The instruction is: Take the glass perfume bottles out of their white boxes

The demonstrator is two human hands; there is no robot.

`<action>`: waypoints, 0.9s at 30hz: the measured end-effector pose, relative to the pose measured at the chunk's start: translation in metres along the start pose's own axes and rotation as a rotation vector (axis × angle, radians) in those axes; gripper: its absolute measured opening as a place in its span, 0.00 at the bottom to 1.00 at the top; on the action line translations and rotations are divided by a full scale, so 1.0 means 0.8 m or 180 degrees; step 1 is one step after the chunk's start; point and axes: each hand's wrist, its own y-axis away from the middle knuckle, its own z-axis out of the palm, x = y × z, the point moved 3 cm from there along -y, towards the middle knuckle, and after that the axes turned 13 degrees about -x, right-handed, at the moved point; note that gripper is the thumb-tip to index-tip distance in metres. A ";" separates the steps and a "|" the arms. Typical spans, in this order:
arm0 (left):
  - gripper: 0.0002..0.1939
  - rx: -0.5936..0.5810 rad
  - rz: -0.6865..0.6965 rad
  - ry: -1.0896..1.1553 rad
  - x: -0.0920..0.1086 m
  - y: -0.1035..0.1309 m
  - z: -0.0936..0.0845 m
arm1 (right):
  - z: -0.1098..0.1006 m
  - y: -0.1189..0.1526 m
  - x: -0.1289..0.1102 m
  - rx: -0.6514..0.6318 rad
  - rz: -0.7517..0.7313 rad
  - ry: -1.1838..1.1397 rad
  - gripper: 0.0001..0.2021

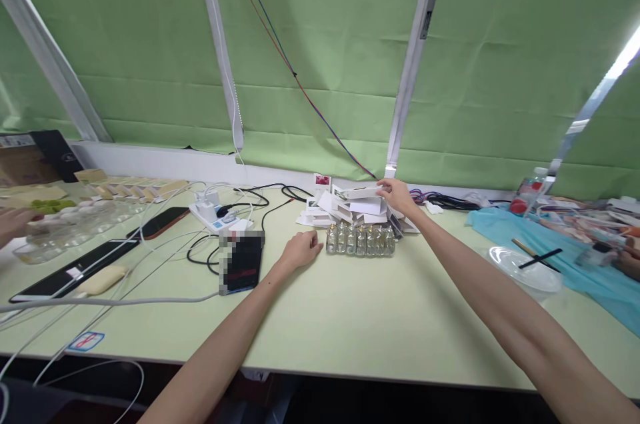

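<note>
My right hand [397,195] reaches to the far side of the table, thumb and fingers closed on the end of a flat white small box [364,193]. That box lies on top of a loose heap of white boxes [333,205]. In front of the heap stands a row of small clear glass bottles [360,241] with gold-coloured tops, packed side by side. My left hand [301,249] rests on the table just left of the bottles. Its fingers are loosely bent and a little apart, with nothing seen in them.
A phone [244,264], a white power strip [213,216] and many cables lie to the left. Further left are a tablet [75,271], clear containers [75,227] and another person's hand [17,224]. Rightward are a lidded plastic bowl [523,271], blue sheet [500,224] and bottle [530,191].
</note>
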 end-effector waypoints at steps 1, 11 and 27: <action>0.09 -0.0001 0.0000 0.0005 0.000 0.000 0.000 | -0.003 0.001 -0.003 0.0076 -0.0023 -0.0012 0.12; 0.08 0.0065 -0.0085 0.0080 0.001 0.002 0.000 | -0.001 0.075 -0.070 0.1301 -0.0687 -0.0334 0.10; 0.09 0.0485 0.0006 0.0390 0.006 0.006 -0.004 | 0.059 0.227 -0.118 0.1887 -0.1532 -0.0363 0.07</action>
